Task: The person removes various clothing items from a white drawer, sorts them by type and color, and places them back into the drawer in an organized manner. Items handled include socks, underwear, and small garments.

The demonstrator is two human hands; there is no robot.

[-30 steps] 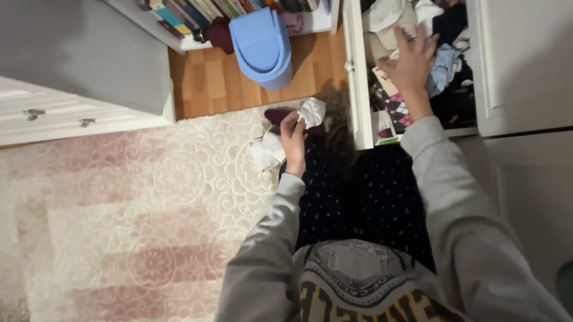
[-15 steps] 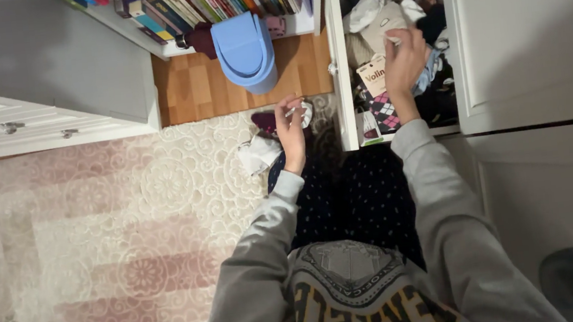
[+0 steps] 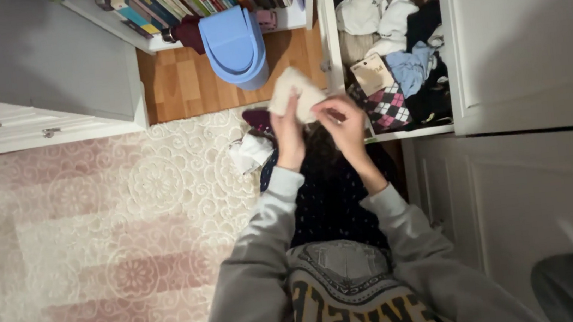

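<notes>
Underfoot, a pale patterned rug (image 3: 94, 224) is meeting wood floor (image 3: 179, 87) at the far side. Both hands, left hand (image 3: 288, 129) and right hand (image 3: 341, 118), are pinching one cream sock (image 3: 295, 90) above the lap, just left of one open drawer (image 3: 397, 134) heaped with clothes. One blue bin (image 3: 234, 42) is standing beyond.

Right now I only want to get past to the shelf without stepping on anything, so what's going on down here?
A person in a grey sweatshirt is sitting on the patterned rug beside an open drawer stuffed with socks and small clothes. Both hands are raised in front of them: the left hand and right hand together hold a cream sock. A few more socks, white and maroon, lie on the rug by their left knee. A blue bin stands on the wood floor at the bookshelf.
</notes>
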